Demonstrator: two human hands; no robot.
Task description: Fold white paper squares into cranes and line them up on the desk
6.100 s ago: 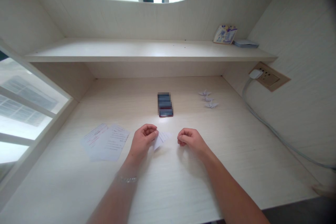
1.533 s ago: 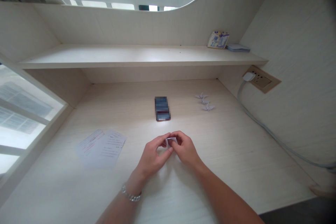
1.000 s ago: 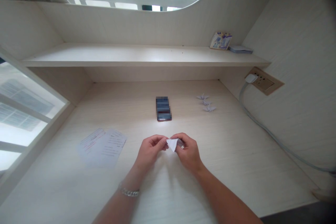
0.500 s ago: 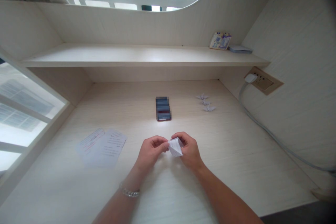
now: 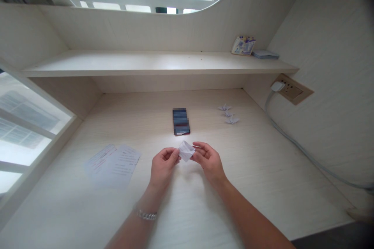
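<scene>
Folded paper (image 5: 186, 151), 1: between our hands, nearer phone (image 5: 181, 121) than earlier, now diamond-shaped | Left hand (image 5: 163, 164): fingers pinch its left edge | Right hand (image 5: 210, 161): fingers loosely parted at right corner; grip, we cannot tell

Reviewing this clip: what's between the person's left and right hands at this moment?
A folded piece of white paper, shown in the head view. The left hand pinches its left side; the right hand is at its right corner.
</scene>
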